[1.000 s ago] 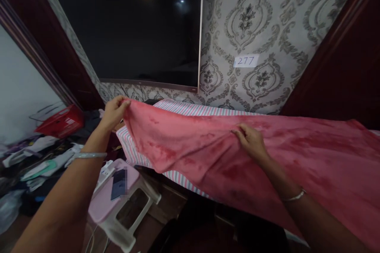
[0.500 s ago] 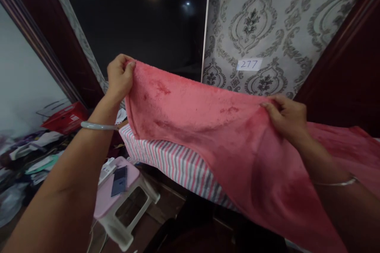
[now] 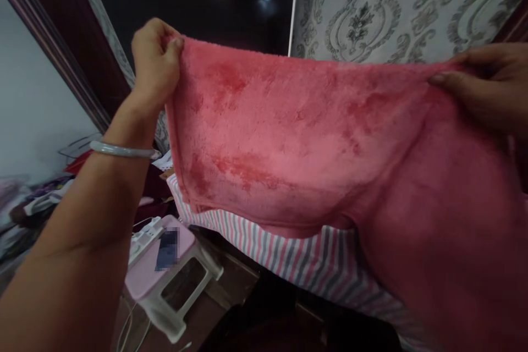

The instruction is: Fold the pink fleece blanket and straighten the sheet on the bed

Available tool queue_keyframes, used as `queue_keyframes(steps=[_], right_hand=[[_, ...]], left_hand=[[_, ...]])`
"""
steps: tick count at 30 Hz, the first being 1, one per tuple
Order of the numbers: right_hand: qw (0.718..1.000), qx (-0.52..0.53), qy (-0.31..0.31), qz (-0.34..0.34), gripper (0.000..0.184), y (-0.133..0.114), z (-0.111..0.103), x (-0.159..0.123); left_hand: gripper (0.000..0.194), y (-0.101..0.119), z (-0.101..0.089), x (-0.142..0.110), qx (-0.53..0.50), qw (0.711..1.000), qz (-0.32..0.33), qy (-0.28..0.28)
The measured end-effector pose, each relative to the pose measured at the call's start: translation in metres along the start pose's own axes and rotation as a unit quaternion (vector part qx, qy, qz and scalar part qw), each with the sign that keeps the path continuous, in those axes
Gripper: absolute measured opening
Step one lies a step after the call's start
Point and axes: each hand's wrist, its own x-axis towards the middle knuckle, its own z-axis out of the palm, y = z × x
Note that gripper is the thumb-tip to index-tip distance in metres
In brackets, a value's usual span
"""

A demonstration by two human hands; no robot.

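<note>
the long pink plush blanket with darker red patches (image 3: pixel 289 126) was up in the air, its upper edge drawn nearly straight between two bare hands. the left hand (image 3: pixel 155 60) had its grip closed on the upper left corner; the right hand (image 3: pixel 490 85) pinched the same edge farther along, thumb on the near side. as far as could be judged, the lifting and spreading of this end was done, while the smoothing was not: a deep crease slanted down from the right grip, and the right-hand part hung loose, with no finished fold showing.

the blanket's left edge dropped to a lower corner in front of the pink, grey and white striped cloth cover (image 3: pixel 268 239); whether the two touched there could not be told. farther right, the hem fell past the cover's front.

behind the upper edge stood the wide black flat television (image 3: pixel 206 5), and how much room lay between them was unclear. below the left forearm, the pink-topped white plastic stool (image 3: pixel 138 280) stood apart from the blanket, bearing a dark flat phone (image 3: pixel 167 250).
</note>
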Motion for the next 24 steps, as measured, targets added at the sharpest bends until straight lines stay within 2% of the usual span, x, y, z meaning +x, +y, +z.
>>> queue_keyframes(steps=[2, 4, 7, 12, 15, 18, 21, 24], right_hand=[[0.999, -0.014, -0.04, 0.013, 0.061, 0.002, 0.013, 0.012], [0.996, -0.034, -0.079, 0.011, 0.053, 0.007, 0.04, 0.021], [0.993, -0.046, -0.111, -0.016, 0.033, 0.021, 0.095, 0.027], [0.986, -0.017, -0.165, -0.017, 0.015, 0.038, 0.187, 0.017], [0.975, -0.036, -0.221, -0.001, 0.013, 0.041, 0.227, 0.007], [0.962, -0.065, -0.264, 0.002, 0.014, 0.045, 0.259, 0.003], [0.949, -0.096, -0.299, -0.004, 0.02, 0.055, 0.286, 0.013], [0.941, -0.12, -0.317, -0.016, 0.025, 0.07, 0.316, 0.029]], left_hand=[[0.02, -0.006, 0.011, 0.001, 0.003, 1.0, -0.017, -0.024], [0.016, -0.018, 0.031, -0.005, -0.006, 0.997, -0.047, -0.058], [0.005, -0.045, 0.071, -0.023, -0.015, 0.989, -0.104, -0.103], [0.012, -0.097, 0.143, -0.071, -0.039, 0.977, -0.157, -0.142], [0.013, -0.119, 0.18, -0.104, -0.031, 0.972, -0.175, -0.156], [0.012, -0.133, 0.209, -0.129, -0.011, 0.96, -0.205, -0.191], [0.01, -0.14, 0.232, -0.141, 0.027, 0.946, -0.23, -0.229], [0.017, -0.144, 0.253, -0.142, 0.059, 0.931, -0.259, -0.252]])
